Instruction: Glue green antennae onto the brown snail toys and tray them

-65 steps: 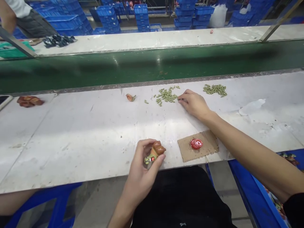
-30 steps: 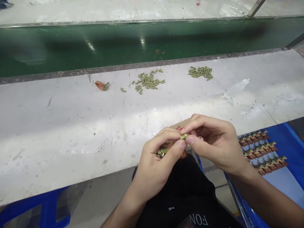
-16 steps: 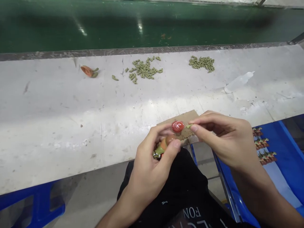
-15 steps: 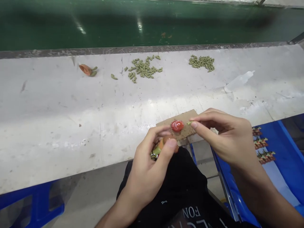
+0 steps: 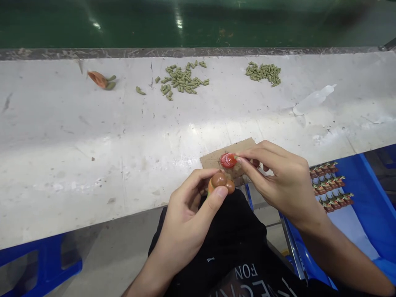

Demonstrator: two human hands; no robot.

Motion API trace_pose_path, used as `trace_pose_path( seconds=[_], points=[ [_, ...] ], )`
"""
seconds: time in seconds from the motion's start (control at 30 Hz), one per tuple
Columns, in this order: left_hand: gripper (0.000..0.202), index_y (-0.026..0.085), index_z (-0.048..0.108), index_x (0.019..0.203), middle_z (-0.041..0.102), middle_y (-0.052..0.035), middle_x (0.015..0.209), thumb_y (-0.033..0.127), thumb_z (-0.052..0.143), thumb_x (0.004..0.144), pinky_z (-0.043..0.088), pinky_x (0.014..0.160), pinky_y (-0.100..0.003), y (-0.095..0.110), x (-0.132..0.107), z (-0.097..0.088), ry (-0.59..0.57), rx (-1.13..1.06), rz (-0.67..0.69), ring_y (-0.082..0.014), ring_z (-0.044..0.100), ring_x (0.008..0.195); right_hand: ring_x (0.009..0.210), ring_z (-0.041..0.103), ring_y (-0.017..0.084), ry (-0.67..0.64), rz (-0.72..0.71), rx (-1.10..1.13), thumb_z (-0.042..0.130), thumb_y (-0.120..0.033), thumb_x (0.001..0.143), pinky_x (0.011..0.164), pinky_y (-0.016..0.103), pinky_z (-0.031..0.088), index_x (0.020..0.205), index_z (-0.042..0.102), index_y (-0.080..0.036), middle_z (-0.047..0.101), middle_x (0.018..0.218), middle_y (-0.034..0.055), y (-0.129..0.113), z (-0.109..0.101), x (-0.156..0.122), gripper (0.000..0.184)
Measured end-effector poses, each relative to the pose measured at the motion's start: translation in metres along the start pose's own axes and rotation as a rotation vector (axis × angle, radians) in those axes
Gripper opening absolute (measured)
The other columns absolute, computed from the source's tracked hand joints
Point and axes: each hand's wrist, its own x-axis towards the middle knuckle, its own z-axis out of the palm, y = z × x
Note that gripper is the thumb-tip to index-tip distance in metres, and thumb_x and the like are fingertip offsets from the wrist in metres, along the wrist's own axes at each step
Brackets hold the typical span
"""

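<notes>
On head cam, looking down at the bench edge from my remote seat; my view has both hands over the person's black-clad lap (image 5: 216,247); left hand (image 5: 185,218) is curled shut around a small brown-and-orange figurine (image 5: 220,180), thumb across its front, two brown bulbs poking out above the fingers; figurine sits mostly in the palm, long axis hard to read, approx upright w/ fingers hiding the lower part; right hand (image 5: 284,181) is nearly closed in a pinch, thumb and index tips (image 5: 237,161) right at the edge of a shiny red disc (image 5: 228,160); can't tell if those tips have hold of anything, contact pt too small; red disc lies on a torn cardboard scrap (image 5: 213,160) at the bench's near edge; disc is just up-and-right of figurine, close to both hands, but right hand is nearer; figurine is down-left of the right tips; further out on the white bench top (image 5: 62,136), two heaps of green pellets (image 5: 182,78) and an orange-and-green bit (image 5: 100,80), plus a clear plastic scrap (image 5: 314,100); blue tray w/ printed figures (image 5: 331,183) at right; green conveyor belt (image 5: 185,24) along the top.
</notes>
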Motion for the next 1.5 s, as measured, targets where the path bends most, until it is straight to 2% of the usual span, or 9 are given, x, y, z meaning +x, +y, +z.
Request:
trace_pose_path(
  seconds=[0.13,0.27,0.37,0.73,0.9,1.17,1.3,1.4,1.5],
  points=[
    [0.014,0.033,0.088,0.122,0.089,-0.0018,0.107,0.037,0.089,0.109,0.076,0.097,-0.037,-0.003,0.002,0.002,0.046,0.004,0.019,-0.0245,0.089,0.101,0.083,0.081,0.026,0.03,0.053,0.078,0.077,-0.018,0.112,0.072,0.042,0.069,0.106,0.09,-0.034,0.087,0.096,0.0043,-0.002,0.0,-0.002,0.021],
    [0.013,0.034,0.089,0.12,0.09,0.0001,0.107,0.031,0.089,0.108,0.075,0.095,-0.033,0.0,0.005,0.005,0.032,0.002,0.054,-0.0219,0.088,0.1,0.092,0.088,0.027,0.116,0.325,0.417,0.087,-0.024,0.108,0.081,0.046,0.078,0.105,0.092,-0.036,0.091,0.103,0.0023,-0.01,0.0,-0.006,0.013],
    [0.015,0.035,0.09,0.122,0.092,0.0006,0.115,0.029,0.089,0.108,0.074,0.098,-0.032,0.003,0.006,0.007,0.01,-0.015,0.071,-0.0207,0.088,0.104,0.098,0.092,0.028,0.067,0.496,0.712,0.089,-0.026,0.107,0.086,0.045,0.082,0.104,0.093,-0.032,0.094,0.11,0.0031,-0.017,0.0,-0.007,0.008],
    [0.016,0.033,0.09,0.125,0.092,-0.0011,0.127,0.032,0.09,0.109,0.074,0.1,-0.035,0.003,0.009,0.008,-0.023,-0.018,0.093,-0.0228,0.089,0.11,0.105,0.093,0.029,0.058,0.557,0.858,0.092,-0.024,0.103,0.084,0.04,0.083,0.102,0.096,-0.032,0.095,0.112,0.0044,-0.018,0.007,-0.01,0.009],
    [0.017,0.035,0.089,0.123,0.092,0.0034,0.116,0.027,0.089,0.108,0.071,0.095,-0.025,0.004,0.01,0.01,-0.04,-0.022,0.079,-0.0169,0.087,0.104,0.105,0.093,0.025,0.057,0.534,0.799,0.091,-0.019,0.102,0.092,0.034,0.081,0.103,0.096,-0.031,0.094,0.111,0.003,-0.019,0.007,-0.011,0.013],
    [0.019,0.034,0.09,0.119,0.089,0.0018,0.11,0.022,0.092,0.104,0.067,0.094,-0.026,0.004,0.005,0.002,-0.009,0.115,0.173,-0.0189,0.084,0.102,0.108,0.09,0.021,0.076,0.388,0.586,0.088,-0.018,0.104,0.096,0.031,0.075,0.107,0.092,-0.03,0.094,0.112,0.0,-0.03,0.008,-0.015,0.014],
    [0.014,0.037,0.09,0.12,0.089,0.0006,0.11,0.032,0.088,0.107,0.068,0.09,-0.027,0.007,0.002,-0.004,0.039,0.132,0.17,-0.0214,0.085,0.1,0.111,0.09,0.022,-0.017,0.28,0.627,0.086,-0.02,0.107,0.099,0.033,0.074,0.11,0.092,-0.03,0.093,0.113,0.0008,-0.031,0.002,-0.001,0.012],
    [0.025,0.034,0.088,0.122,0.087,-0.0031,0.114,0.054,0.087,0.109,0.069,0.092,-0.032,0.007,0.005,-0.005,0.183,0.102,0.067,-0.025,0.083,0.103,0.105,0.089,0.025,-0.042,0.255,0.544,0.089,-0.036,0.107,0.086,0.035,0.075,0.123,0.092,-0.027,0.091,0.116,0.0058,-0.008,-0.006,0.034,0.018],
    [0.042,0.032,0.084,0.123,0.086,-0.0041,0.121,0.07,0.085,0.106,0.065,0.094,-0.03,0.002,0.01,-0.007,0.321,0.036,0.002,-0.0252,0.079,0.112,0.106,0.085,0.029,0.185,0.268,0.088,0.077,-0.036,0.112,0.092,0.044,0.074,0.134,0.088,-0.026,0.088,0.126,0.0101,0.042,-0.01,0.085,0.027]
  ],
)
